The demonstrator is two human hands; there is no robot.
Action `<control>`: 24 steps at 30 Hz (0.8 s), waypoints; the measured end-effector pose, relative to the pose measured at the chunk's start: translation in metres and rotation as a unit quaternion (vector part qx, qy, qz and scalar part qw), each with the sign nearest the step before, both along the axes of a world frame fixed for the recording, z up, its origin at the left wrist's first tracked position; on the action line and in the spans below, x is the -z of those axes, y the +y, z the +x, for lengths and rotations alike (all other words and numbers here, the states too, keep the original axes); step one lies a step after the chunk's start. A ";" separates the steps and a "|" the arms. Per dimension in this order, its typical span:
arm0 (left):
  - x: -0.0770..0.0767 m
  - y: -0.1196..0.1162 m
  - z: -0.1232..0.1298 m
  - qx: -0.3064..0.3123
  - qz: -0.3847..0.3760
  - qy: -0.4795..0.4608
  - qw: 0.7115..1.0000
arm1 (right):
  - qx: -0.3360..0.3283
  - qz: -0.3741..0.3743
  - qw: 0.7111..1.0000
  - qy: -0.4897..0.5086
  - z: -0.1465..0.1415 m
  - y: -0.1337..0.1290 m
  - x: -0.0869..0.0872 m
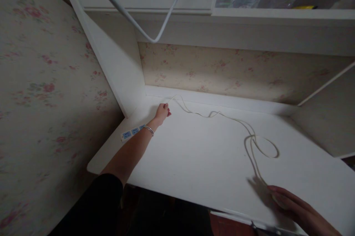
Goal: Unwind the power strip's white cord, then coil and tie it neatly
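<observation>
A thin off-white cable (235, 119) runs across the white desk, wavy on the left and looped on the right. My left hand (162, 113) pinches the cable near its left part, close to the back of the desk; a silver bangle is on the wrist. At the front right, my right hand (290, 202) has its fingers closed on the cable's other part. A white power strip (134, 131) with blue sockets lies under my left forearm, which hides its right end.
The white desk (194, 166) has a rounded front left corner. Above it, a shelf (277, 13) holds plastic-wrapped bottles. A white bent tube (155, 39) hangs at the top. Floral wallpaper (47, 88) covers the left wall.
</observation>
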State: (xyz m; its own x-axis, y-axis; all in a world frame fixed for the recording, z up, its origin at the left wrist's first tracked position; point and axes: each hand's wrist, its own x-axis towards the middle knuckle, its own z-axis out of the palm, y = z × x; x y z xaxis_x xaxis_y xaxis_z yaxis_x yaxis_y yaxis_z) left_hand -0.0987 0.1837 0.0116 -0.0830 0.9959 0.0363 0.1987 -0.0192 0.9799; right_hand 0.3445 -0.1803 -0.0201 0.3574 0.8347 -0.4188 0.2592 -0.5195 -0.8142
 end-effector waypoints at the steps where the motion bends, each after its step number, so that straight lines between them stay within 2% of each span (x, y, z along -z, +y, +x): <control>1: -0.001 -0.001 0.003 0.015 -0.008 -0.030 0.999 | -0.019 -0.002 0.999 0.041 -0.015 0.004 -0.009; 5: -0.002 -0.016 0.010 0.095 -0.018 -0.127 0.987 | -0.101 0.002 0.993 0.063 -0.068 0.025 -0.044; 9: 0.002 -0.043 0.007 0.163 -0.006 -0.171 0.972 | -0.232 0.080 0.969 -0.007 -0.108 0.051 -0.060; 12: 0.008 -0.062 0.001 0.186 -0.001 -0.165 0.969 | -0.303 0.134 0.940 -0.076 -0.135 0.072 -0.071; 16: 0.017 -0.080 -0.007 0.184 0.010 -0.158 0.970 | -0.389 0.153 0.901 -0.117 -0.176 0.096 -0.103; 19: 0.016 -0.092 -0.010 0.178 0.014 -0.170 0.969 | -0.449 0.177 0.873 -0.072 -0.211 0.116 -0.129; 21: 0.012 -0.101 -0.011 0.188 0.004 -0.200 0.962 | -0.462 0.210 0.862 -0.015 -0.234 0.132 -0.139; 24: 0.003 -0.116 -0.009 0.229 -0.045 -0.321 0.918 | -0.447 0.247 0.854 0.097 -0.264 0.161 -0.143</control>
State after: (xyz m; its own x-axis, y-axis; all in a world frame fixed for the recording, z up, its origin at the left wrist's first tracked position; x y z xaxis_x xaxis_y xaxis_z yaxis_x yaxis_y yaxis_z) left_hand -0.1082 0.0680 0.0082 0.3687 0.9286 0.0423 -0.4290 0.1297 0.8939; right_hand 0.0808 -0.0190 0.1225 -0.5524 0.8292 0.0851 0.2075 0.2357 -0.9494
